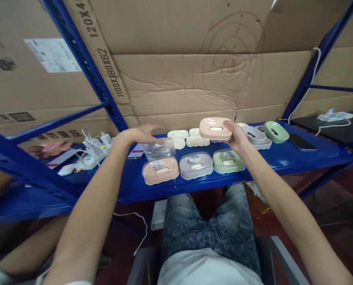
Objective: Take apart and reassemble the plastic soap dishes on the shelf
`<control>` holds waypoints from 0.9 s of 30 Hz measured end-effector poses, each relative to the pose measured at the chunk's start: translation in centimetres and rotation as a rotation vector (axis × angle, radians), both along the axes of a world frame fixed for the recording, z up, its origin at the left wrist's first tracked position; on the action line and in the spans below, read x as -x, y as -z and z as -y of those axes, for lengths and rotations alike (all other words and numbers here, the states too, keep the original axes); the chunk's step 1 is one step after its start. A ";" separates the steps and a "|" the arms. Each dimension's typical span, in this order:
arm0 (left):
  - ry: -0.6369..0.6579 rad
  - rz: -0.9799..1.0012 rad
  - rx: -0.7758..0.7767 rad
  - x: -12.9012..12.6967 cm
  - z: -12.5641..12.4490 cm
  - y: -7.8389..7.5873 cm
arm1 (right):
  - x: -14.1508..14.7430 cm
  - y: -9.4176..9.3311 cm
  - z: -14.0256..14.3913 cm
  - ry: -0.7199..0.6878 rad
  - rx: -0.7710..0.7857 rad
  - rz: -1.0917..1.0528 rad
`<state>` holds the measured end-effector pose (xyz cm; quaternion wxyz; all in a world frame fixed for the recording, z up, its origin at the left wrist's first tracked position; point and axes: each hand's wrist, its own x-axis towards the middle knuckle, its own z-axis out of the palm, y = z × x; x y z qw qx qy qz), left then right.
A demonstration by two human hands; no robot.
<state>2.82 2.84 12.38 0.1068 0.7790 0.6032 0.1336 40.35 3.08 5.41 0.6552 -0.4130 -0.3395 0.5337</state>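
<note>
My right hand point(237, 136) grips the right end of a pink soap dish point(208, 130) with a slot in its middle, raised over the table. My left hand point(145, 133) has its fingers apart, just above a stack of clear plastic covers point(159, 149); whether the thumb touches them I cannot tell. Along the front edge stand a pink covered soap dish point(161, 171), a grey one point(196, 166) and a green one point(229, 161), each with a label on its clear cover. Several cream oval pieces point(197, 141) lie behind them.
Right of my right hand are grey dishes point(255, 135), a green dish point(275, 132) and a dark phone point(302, 141). Another phone point(135, 152), a power strip point(97, 149) and cables are at left. Cardboard point(176, 87) backs the blue shelf table. A co-worker's arm point(31, 249) shows at lower left.
</note>
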 end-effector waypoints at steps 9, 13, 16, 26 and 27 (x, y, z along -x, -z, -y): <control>0.081 -0.069 0.308 1.1 -1.0 1.5 | 1.0 -0.2 0.8 -0.031 0.035 0.037; 0.115 -0.046 0.245 1.4 -0.9 1.5 | 1.3 -0.3 1.2 -0.047 0.046 0.048; 0.160 -0.018 0.121 1.5 -0.9 1.2 | 1.7 -0.3 1.3 -0.062 0.061 0.053; 0.263 0.304 -0.347 -8.3 2.4 1.2 | 4.6 -0.2 2.0 -0.131 0.103 0.015; 0.279 0.299 -0.343 -9.5 2.6 1.3 | 4.8 -0.2 2.0 -0.144 0.110 -0.006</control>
